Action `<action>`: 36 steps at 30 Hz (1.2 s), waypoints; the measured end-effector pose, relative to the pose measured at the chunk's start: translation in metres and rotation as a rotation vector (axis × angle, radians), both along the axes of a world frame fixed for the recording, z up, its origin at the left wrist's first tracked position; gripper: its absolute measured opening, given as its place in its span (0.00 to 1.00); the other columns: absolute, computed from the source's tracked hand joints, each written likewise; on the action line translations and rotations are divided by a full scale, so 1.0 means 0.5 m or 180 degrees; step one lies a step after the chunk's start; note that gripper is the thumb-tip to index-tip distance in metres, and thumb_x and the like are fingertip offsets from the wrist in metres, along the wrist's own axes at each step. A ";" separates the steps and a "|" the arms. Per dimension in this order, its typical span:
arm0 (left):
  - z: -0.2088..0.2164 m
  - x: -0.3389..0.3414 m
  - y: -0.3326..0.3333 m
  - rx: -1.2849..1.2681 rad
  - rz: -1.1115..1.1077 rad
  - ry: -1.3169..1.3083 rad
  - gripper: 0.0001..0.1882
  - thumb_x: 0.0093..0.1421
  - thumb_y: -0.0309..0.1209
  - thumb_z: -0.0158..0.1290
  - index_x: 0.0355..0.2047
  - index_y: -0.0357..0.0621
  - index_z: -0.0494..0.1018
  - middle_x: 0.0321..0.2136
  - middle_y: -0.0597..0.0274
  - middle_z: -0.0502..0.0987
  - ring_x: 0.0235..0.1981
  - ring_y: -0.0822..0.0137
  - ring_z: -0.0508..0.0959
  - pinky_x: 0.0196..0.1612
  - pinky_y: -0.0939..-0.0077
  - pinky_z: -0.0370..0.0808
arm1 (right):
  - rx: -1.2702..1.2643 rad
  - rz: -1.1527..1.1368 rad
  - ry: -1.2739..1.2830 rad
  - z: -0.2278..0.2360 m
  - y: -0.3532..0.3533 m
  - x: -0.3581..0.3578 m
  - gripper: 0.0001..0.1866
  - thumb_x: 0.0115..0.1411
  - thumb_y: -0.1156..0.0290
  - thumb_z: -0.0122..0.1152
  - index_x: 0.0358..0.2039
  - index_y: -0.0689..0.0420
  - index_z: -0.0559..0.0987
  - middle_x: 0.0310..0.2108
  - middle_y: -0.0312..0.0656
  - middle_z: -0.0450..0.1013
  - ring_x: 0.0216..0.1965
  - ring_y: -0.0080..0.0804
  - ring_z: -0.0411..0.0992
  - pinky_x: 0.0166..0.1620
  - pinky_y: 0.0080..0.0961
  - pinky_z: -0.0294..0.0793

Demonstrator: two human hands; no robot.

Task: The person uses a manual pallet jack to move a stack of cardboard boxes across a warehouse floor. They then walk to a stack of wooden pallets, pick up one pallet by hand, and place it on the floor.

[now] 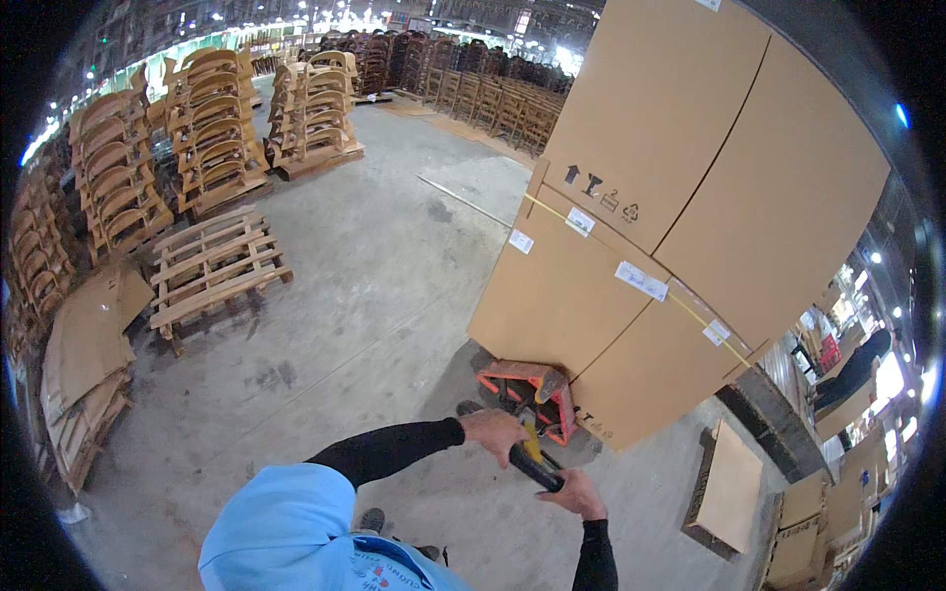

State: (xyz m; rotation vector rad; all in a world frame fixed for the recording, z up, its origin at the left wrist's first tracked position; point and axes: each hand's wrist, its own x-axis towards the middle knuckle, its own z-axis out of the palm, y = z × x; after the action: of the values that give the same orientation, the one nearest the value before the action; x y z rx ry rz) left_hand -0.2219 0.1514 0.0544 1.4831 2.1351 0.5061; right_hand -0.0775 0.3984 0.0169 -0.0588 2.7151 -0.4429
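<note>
My left hand point(493, 434) is closed around the far left end of a pallet jack handle point(533, 467), which is black with a yellow part. At the handle's right end, the fingers of my right hand point(581, 494) are wrapped round the grip. The orange-red pallet jack point(567, 406) stands just beyond, its body against the base of a tall stack of big cardboard boxes point(562, 295). A yellow strap and white labels cross the stack. Its forks are hidden beneath the load.
On the left lie a wooden pallet point(219, 266) and flattened cardboard sheets point(91, 335). Stacked wooden chair frames point(212, 128) stand behind. To the right are a low flat panel point(727, 483) on the floor and a dark platform edge point(778, 419), with a person point(855, 366) farther off.
</note>
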 end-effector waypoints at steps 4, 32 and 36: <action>-0.174 0.036 -0.043 0.0414 0.0024 0.0019 0.29 0.38 0.42 0.65 0.42 0.45 0.75 0.29 0.50 0.80 0.34 0.48 0.80 0.38 0.53 0.75 | 0.0006 0.0019 0.0196 -0.024 -0.079 0.050 0.27 0.42 0.43 0.69 0.35 0.52 0.82 0.26 0.46 0.78 0.29 0.45 0.77 0.35 0.38 0.76; -0.462 0.309 -0.223 -0.0248 0.0250 0.0048 0.16 0.41 0.39 0.60 0.29 0.43 0.78 0.27 0.50 0.79 0.34 0.48 0.80 0.38 0.53 0.76 | -0.0065 -0.0262 -0.0851 -0.454 -0.233 0.296 0.30 0.48 0.41 0.64 0.40 0.54 0.80 0.32 0.49 0.78 0.35 0.47 0.77 0.40 0.43 0.74; -0.544 0.306 -0.181 -0.1134 -0.0572 -0.0151 0.15 0.42 0.40 0.60 0.28 0.44 0.79 0.25 0.50 0.79 0.32 0.50 0.80 0.36 0.53 0.75 | -0.0191 0.0263 -0.1483 -0.534 -0.182 0.254 0.31 0.48 0.40 0.63 0.39 0.57 0.80 0.31 0.51 0.78 0.35 0.49 0.76 0.40 0.43 0.74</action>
State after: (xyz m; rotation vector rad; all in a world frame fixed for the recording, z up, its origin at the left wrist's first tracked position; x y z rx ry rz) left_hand -0.0690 0.0610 -0.2176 1.4221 1.9105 0.0879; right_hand 0.0494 0.3074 -0.2499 -0.0736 2.2342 -0.4496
